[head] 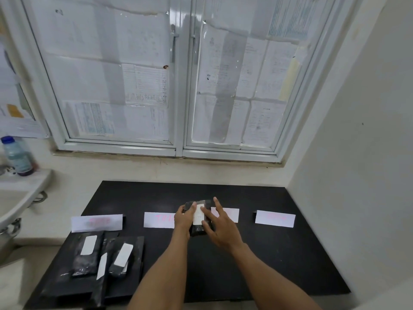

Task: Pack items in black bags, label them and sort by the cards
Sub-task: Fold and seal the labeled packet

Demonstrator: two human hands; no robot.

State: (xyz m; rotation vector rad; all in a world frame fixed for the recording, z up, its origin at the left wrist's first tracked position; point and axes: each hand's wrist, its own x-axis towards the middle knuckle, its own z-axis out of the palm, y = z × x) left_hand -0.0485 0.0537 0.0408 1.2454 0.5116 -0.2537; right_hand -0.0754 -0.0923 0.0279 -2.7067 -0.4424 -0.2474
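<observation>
A small black bag (197, 230) with a white label (198, 217) is held above the middle of the black table (268, 253). My left hand (184, 217) grips the bag's left edge, thumb on its top. My right hand (220, 227) lies over the bag's right side with straight, spread fingers pressing on the label. Several white cards with pink writing stand in a row: far left (96, 222), middle left (157, 219), one partly hidden behind my right hand (232, 214), far right (274, 218). Two labelled black bags (87, 256) (121, 258) lie at the front left.
A stack of flat black bags (134, 245) and a loose white label (101, 266) sit under and beside the two packed bags. A sink (20, 198) with a blue-capped bottle (17, 155) is at the left. A wall (357, 175) borders the table's right side.
</observation>
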